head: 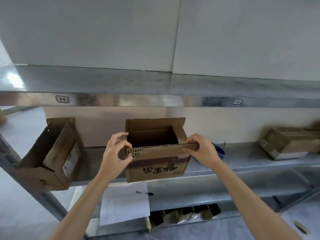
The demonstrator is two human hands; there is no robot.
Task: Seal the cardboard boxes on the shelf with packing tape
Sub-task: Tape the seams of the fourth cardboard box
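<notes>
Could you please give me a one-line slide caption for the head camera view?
Left hand and right hand grip the near flap of the open cardboard box on the metal shelf.

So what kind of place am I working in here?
Likely a stockroom or packing area: steel shelving with bay tags, and cardboard boxes on the shelf, including the open middle box that the left hand and right hand hold by its front flap.

Soft, cool, even light. The open box is dark inside. Up and left of it, glare whitens the metal shelf. Far right of it, a second box smears into blur.
</notes>
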